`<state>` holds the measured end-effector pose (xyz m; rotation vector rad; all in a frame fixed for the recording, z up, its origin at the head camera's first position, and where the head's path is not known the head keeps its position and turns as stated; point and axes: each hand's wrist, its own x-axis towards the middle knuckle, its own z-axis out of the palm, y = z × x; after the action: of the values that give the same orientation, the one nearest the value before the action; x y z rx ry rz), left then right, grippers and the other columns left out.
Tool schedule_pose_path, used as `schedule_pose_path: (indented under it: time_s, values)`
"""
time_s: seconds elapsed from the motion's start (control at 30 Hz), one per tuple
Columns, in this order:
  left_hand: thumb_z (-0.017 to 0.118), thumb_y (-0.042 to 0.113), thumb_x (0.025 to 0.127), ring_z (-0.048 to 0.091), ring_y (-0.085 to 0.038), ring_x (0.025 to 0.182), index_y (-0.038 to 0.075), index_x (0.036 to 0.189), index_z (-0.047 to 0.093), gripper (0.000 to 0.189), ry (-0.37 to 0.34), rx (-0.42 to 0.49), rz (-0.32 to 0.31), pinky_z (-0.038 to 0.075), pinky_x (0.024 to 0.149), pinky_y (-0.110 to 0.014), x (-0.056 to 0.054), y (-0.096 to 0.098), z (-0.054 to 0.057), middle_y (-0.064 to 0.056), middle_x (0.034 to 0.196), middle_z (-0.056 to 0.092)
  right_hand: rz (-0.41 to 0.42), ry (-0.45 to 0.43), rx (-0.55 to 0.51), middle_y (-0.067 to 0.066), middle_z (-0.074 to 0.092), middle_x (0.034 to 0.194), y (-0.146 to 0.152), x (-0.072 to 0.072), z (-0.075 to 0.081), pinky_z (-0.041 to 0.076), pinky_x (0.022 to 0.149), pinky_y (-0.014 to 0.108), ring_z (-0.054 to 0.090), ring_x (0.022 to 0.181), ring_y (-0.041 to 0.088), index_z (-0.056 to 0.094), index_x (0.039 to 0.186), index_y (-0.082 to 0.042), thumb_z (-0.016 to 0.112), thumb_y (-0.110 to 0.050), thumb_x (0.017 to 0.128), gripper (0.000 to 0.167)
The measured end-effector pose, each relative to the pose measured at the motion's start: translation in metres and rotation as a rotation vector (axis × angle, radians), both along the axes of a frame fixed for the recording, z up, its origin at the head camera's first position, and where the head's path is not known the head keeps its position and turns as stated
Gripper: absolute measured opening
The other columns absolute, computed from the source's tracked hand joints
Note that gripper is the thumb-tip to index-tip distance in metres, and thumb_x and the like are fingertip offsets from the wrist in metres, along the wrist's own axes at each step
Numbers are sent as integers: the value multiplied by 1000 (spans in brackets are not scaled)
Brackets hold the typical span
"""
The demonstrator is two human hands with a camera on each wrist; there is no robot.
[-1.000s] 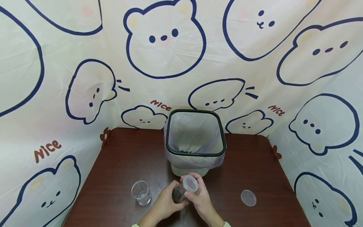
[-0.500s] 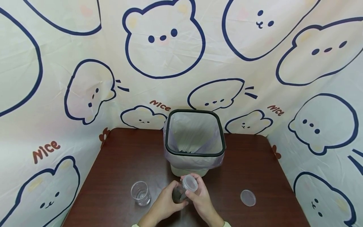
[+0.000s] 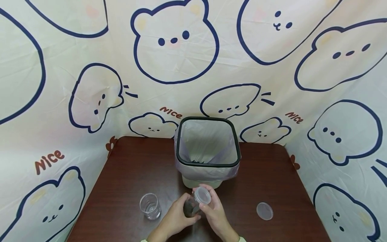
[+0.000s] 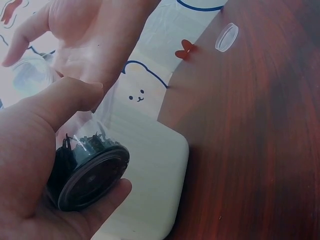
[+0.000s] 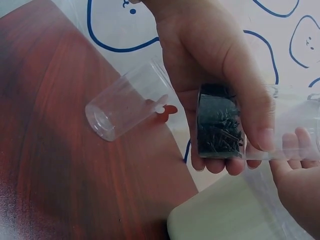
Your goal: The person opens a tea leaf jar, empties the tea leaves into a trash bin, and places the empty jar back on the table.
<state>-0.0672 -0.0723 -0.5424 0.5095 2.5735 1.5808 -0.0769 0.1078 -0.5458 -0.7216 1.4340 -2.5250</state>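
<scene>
A clear jar holds dark, dry, twig-like bits that look like loose tea leaves, gathered at its base end. My left hand grips the jar round its body, thumb on the near side. My right hand holds the translucent lid end, with its thumb and fingers on either side. The jar is tilted, its lid end up and to the right in the head view. To the left of the hands stands a clear cup. A loose clear round lid lies on the right.
A lined bin with a dark rim stands just beyond the hands, some dark bits visible inside. The brown table carries everything. Patterned cloth hangs behind and at both sides.
Only the right hand's fingers shift slightly at the lid end. The jar, left hand, cup, loose lid and bin keep their places.
</scene>
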Motion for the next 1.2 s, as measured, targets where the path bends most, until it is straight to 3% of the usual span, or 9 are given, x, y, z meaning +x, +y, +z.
schedule_pose_path:
  time_s: [0.17, 0.37, 0.57, 0.87, 1.2]
  values:
    - [88, 28, 80, 59, -7, 95, 17, 113, 57, 47, -6, 9, -12, 49, 84, -31, 0, -1, -1, 5, 107, 66, 21, -20, -6, 11, 59, 139, 0, 1, 2, 41, 109, 31, 53, 130, 21, 31, 146, 10, 51, 12, 94, 55]
    - [88, 28, 80, 60, -8, 100, 19, 113, 57, 46, -8, 3, -10, 49, 89, -34, 0, -1, 0, 11, 108, 65, 33, 14, -39, 10, 59, 139, 0, -1, -1, 42, 108, 30, 53, 130, 21, 32, 148, 2, 63, 0, 98, 59]
    - [88, 29, 79, 60, -7, 98, 19, 112, 57, 46, 10, -6, 2, 49, 88, -33, 1, 0, -1, 11, 106, 65, -10, -15, -23, 8, 61, 136, -2, 0, -5, 44, 106, 29, 56, 127, 18, 27, 146, 6, 68, -4, 96, 65]
    - [88, 29, 79, 58, -6, 95, 21, 109, 57, 44, 21, -9, 4, 49, 85, -31, 1, 0, -1, 11, 102, 62, -71, -81, 21, 6, 65, 131, -5, 0, -6, 46, 103, 30, 58, 123, 17, 40, 129, -9, 71, -4, 94, 47]
    - [88, 29, 79, 57, -6, 92, 20, 109, 57, 44, -6, 2, -6, 49, 82, -30, 0, 0, -1, 10, 101, 62, -71, -78, 38, 10, 63, 131, -4, 1, -4, 47, 103, 31, 58, 123, 20, 44, 129, -6, 67, -7, 98, 39]
